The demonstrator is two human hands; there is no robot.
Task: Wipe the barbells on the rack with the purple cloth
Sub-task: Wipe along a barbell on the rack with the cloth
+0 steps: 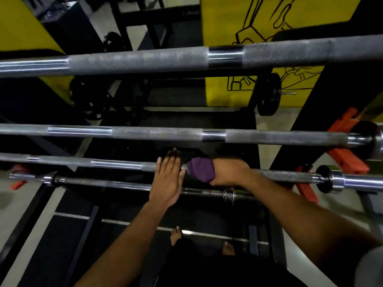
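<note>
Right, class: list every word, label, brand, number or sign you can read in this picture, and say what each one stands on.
None can be read.
Yellow wall panel: black line drawing only, no letters.
Small pale tag on the dark gear at left: too small and blurred to read.
Barbells, purple cloth: no markings visible.

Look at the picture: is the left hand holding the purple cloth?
No, the purple cloth is gripped by the right hand around the third barbell, while the left hand lies flat with straight fingers.
</note>
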